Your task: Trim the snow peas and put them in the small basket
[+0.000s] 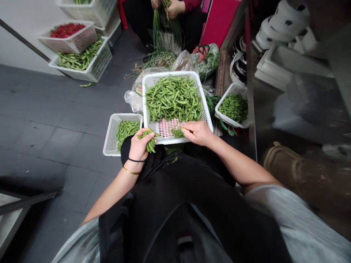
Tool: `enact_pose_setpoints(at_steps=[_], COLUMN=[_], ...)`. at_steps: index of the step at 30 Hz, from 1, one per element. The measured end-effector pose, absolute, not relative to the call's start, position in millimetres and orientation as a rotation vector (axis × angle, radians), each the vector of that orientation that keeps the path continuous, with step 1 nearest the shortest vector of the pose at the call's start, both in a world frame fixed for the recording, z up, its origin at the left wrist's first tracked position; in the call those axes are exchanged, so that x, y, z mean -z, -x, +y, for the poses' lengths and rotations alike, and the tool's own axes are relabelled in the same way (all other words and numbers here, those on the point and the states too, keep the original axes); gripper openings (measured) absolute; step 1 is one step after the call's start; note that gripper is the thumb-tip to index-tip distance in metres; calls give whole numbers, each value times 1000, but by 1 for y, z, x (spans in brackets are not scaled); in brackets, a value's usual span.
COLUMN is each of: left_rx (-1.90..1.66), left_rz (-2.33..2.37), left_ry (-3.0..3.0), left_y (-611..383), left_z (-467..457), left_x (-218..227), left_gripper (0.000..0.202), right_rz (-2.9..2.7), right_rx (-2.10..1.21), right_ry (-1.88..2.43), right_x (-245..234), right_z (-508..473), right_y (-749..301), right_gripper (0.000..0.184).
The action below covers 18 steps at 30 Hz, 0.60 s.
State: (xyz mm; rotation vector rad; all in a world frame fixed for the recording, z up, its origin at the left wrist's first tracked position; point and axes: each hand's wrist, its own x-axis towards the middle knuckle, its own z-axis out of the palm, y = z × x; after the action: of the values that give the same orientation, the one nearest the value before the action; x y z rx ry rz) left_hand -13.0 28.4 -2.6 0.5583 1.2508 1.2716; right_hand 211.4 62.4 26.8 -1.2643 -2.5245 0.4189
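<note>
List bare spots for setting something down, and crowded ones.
Bare: floor left of the small pod basket; mesh of the big basket between the pods, left hand and trimmings. Crowded: beyond the big basket, with bags, stems and scissors.

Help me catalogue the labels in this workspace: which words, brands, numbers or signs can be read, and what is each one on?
None can be read.
Pink board: pale marks at its top edge, too small and cut off to read.
Black garment: small red and white patch, too blurred to tell whether it bears letters.
White basket by the person's hands: no lettering visible.
</note>
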Motion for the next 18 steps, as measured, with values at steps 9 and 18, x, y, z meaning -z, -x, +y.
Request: enact_pose_setpoints(at_steps=[9, 18], left_rx=[-1260, -620], left_rz=[1296, 1135], left_ry=[-791, -1887], left_y=[6, 36], left_z=[42, 61], left_x=[2, -29], left_gripper=[28, 13], right_rz=[-2622, -2269], right_rx=[-724, -2059], right_ry=[1047, 909], right_x=[-3, 1], right_z=[83, 96], right_y=[-164, -189], right_gripper=[31, 24])
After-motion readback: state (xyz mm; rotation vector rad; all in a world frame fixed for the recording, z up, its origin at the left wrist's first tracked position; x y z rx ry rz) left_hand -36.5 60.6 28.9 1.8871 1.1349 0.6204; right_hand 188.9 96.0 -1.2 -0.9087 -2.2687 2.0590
